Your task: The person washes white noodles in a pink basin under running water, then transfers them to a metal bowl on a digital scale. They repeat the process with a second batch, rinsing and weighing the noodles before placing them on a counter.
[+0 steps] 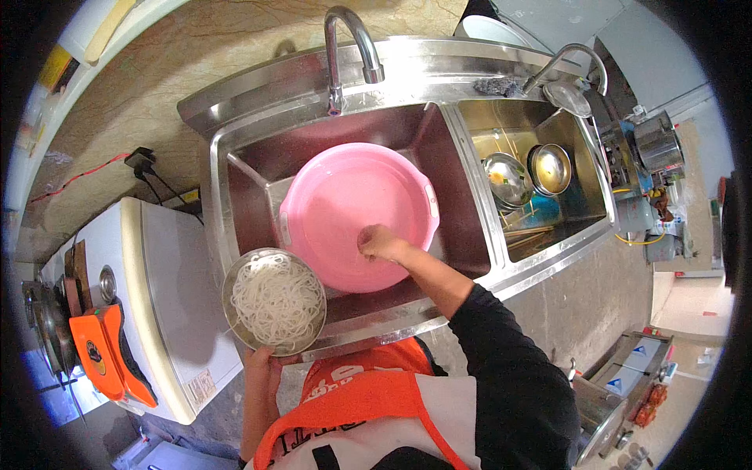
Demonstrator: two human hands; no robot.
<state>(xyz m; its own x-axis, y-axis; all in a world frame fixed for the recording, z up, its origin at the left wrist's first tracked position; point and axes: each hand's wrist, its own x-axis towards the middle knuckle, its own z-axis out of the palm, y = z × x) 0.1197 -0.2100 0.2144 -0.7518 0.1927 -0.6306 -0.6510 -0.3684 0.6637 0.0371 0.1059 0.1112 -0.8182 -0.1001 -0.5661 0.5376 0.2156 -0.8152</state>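
Note:
My left hand (262,356) grips the near rim of a round metal bowl (320,320) filled with white rice noodles (276,296). The bowl is over the front left edge of a stainless steel sink (470,205). Inside the sink's larger compartment sits a pink plastic basin (296,182) holding clear water. My right hand (383,242) reaches into the basin near its front right side. Its fingers are bent down at the water, and their tips are hidden, so whatever may be between them cannot be seen.
A curved chrome faucet (352,35) rises behind the basin. In the right compartment lie metal bowls (508,179) and several chopsticks (526,235). A mesh strainer (567,98) rests by the second faucet (593,53). At left stands a white appliance (170,288) with an orange bag (103,352) on it.

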